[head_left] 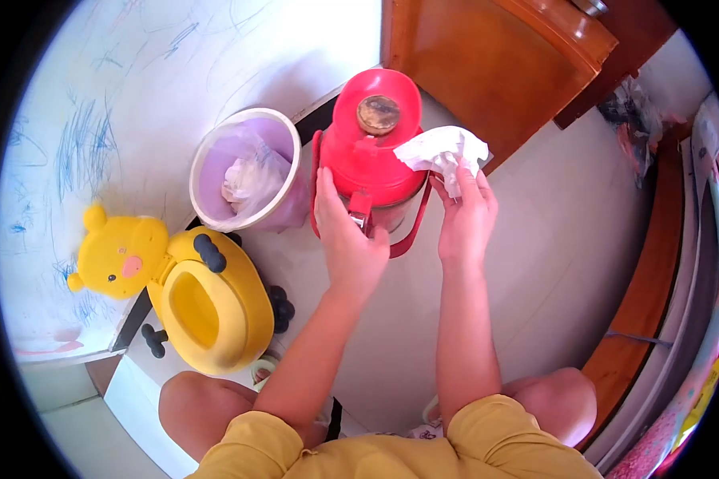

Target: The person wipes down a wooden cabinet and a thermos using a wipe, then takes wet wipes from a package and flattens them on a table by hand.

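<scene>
A red thermos jug [375, 177] stands upright on the floor in front of me, with its round red lid [403, 92] tipped back and a brownish disc [378, 115] at the lid's middle. My left hand [345, 239] cups the near left side of the jug, thumb bent by the red latch [360, 203] at the front. Pinched between the fingers of my right hand [465, 215] is a crumpled white tissue [446, 150], raised beside the jug's right side. The jug's carrying handle [411, 235] hangs down in front.
Left of the jug is a lilac bin [208, 203] with a bag and crumpled paper inside. A yellow bear-shaped child's potty [252, 319] stands nearer me, along the scribbled wall [160, 80]. Behind is a brown wooden door [487, 72]; plastic bags [631, 120] lie at far right.
</scene>
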Motion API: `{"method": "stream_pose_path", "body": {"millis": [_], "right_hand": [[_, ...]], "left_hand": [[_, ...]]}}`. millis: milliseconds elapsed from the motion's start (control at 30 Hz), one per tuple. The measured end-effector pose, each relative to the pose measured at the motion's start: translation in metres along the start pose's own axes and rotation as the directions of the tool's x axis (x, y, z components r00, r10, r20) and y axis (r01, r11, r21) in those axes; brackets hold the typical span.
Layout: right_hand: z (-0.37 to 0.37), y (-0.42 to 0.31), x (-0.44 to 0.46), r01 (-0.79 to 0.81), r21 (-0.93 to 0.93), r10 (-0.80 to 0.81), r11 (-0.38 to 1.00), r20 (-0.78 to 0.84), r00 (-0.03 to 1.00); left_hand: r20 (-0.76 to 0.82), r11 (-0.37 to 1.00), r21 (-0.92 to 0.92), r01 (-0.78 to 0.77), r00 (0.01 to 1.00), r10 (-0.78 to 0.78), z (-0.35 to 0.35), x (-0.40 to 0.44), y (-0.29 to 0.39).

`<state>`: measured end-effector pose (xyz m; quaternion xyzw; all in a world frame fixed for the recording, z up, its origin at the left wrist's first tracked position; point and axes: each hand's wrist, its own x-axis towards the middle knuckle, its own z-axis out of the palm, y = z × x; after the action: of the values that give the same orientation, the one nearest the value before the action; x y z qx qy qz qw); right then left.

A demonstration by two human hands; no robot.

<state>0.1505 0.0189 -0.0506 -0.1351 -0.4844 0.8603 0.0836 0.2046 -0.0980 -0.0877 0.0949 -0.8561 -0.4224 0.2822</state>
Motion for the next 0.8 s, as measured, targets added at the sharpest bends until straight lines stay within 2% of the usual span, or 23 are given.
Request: {"method": "stream_pose_path", "body": {"millis": [67, 133, 200, 267, 367, 433, 467, 533, 567, 633, 667, 700, 733, 767, 800], "right_hand": [[-0.004, 0.003, 0.004, 0.007, -0.008, -0.007, 1.0, -0.013, 1.0], [-0.005, 0.002, 0.005, 0.045, -0.115, -0.039, 0.992, 0.055, 0.998], [-0.005, 0.002, 0.006, 0.063, -0.152, -0.056, 0.986, 0.053, 0.997], [-0.008, 0.006, 0.012, 0.185, -0.227, -0.157, 0.956, 0.134, 0.978], [-0.007, 0.005, 0.017, 0.229, -0.24, -0.188, 0.943, 0.183, 0.965], [-0.008, 0.008, 0.019, 0.274, -0.283, -0.208, 0.919, 0.243, 0.948], [-0.008, 0.01, 0.02, 0.32, -0.322, -0.222, 0.891, 0.304, 0.926], [-0.004, 0.006, 0.018, 0.332, -0.329, -0.214, 0.884, 0.345, 0.914], [-0.002, 0.006, 0.018, 0.338, -0.338, -0.201, 0.879, 0.38, 0.903], [0.0, 0.006, 0.021, 0.348, -0.342, -0.192, 0.873, 0.416, 0.889], [0.0, 0.007, 0.025, 0.399, -0.348, -0.227, 0.848, 0.443, 0.867], [0.0, 0.008, 0.029, 0.449, -0.352, -0.26, 0.821, 0.47, 0.844], [0.002, 0.007, 0.031, 0.45, -0.348, -0.263, 0.822, 0.468, 0.844], [0.003, 0.005, 0.032, 0.377, -0.3, -0.204, 0.876, 0.478, 0.854], [0.004, 0.003, 0.033, 0.3, -0.25, -0.146, 0.921, 0.492, 0.858]], "left_hand": [[0.027, 0.999, -0.018, 0.034, 0.999, -0.033, 0.006, -0.003, -0.009], [-0.016, 0.999, -0.011, 0.039, 0.999, -0.039, 0.008, -0.002, -0.012], [-0.014, 0.996, -0.022, 0.081, 0.997, -0.082, 0.007, 0.0, -0.009], [-0.018, 0.992, -0.033, 0.124, 0.992, -0.124, 0.003, 0.004, -0.008], [-0.008, 0.977, -0.093, 0.191, 0.981, -0.193, -0.004, 0.018, -0.02], [0.032, 0.971, -0.23, 0.061, 0.998, -0.055, -0.007, 0.031, -0.035], [0.034, 0.972, -0.229, 0.06, 0.998, -0.054, -0.009, 0.038, -0.039], [0.1, 0.961, -0.265, -0.074, 0.99, 0.103, -0.013, 0.049, -0.04], [0.1, 0.962, -0.263, -0.076, 0.989, 0.105, -0.016, 0.05, -0.038], [0.314, 0.976, -0.093, 0.198, 0.936, -0.16, -0.025, 0.054, -0.02], [0.312, 0.977, -0.093, 0.194, 0.937, -0.156, -0.021, 0.051, -0.019], [0.151, 0.993, 0.103, -0.061, 0.987, 0.045, -0.015, 0.046, -0.017], [0.035, 0.904, 0.327, -0.274, 0.96, 0.278, -0.009, 0.042, -0.013], [0.037, 0.902, 0.329, -0.279, 0.958, 0.283, -0.004, 0.036, -0.004], [0.046, 0.951, 0.217, -0.22, 0.976, 0.215, 0.001, 0.03, 0.007]]}}
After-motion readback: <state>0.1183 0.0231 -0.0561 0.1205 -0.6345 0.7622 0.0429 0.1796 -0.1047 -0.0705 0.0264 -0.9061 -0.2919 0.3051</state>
